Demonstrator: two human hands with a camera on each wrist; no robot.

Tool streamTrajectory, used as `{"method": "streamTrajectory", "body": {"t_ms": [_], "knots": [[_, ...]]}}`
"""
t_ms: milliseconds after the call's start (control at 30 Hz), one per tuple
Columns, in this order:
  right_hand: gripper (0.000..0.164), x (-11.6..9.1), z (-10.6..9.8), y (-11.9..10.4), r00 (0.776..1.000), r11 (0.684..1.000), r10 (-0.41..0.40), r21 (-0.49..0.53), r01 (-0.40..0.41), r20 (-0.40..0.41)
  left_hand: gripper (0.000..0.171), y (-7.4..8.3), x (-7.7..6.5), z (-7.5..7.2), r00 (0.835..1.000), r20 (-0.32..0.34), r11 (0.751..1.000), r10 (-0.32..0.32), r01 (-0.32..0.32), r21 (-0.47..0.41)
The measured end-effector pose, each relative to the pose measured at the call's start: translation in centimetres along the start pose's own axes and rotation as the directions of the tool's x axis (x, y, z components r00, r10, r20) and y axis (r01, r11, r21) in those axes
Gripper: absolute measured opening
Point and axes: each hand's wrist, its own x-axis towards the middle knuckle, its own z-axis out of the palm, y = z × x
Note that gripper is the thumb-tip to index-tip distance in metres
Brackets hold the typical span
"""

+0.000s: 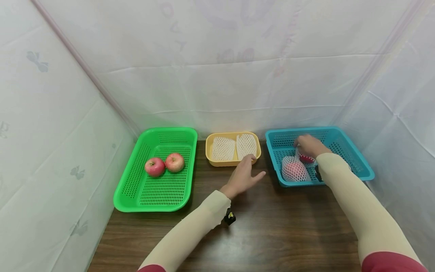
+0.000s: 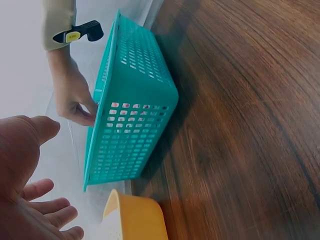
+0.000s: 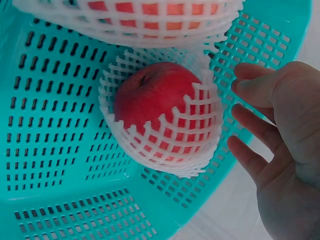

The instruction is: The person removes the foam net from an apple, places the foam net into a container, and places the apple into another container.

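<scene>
My right hand is over the blue basket, fingers loosely bent. In the right wrist view those fingers are beside a red apple, with a gap between. A white foam net covers part of that apple and leaves its stem end bare. Next to it lies another netted apple. My left hand hovers with spread fingers in front of the small yellow basket, holding nothing. Two flat foam nets lie in the yellow basket.
At the left stands a green basket with two bare apples inside. The baskets stand on a dark wooden table. White sheeting hangs behind and on both sides.
</scene>
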Motion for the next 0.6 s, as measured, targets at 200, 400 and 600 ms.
{"method": "streamTrajectory", "body": {"t_ms": [200,400,600], "knots": [[0.02,-0.1,0.7,1.5,0.999,1.0,0.009,0.008,-0.01,0.033,0.065,0.3,0.0,0.2,1.0,0.008,1.0,-0.006,0.006,-0.007],[0.021,-0.8,0.9,2.4,0.999,0.999,0.021,0.048,-0.024,0.048,0.066,0.3,0.1,0.5,1.0,0.003,1.0,0.016,-0.016,0.002],[0.032,-1.4,0.4,2.1,0.993,0.991,0.063,0.114,-0.075,0.103,0.065,0.5,0.3,0.9,1.0,0.013,1.0,0.016,-0.016,0.014]]}}
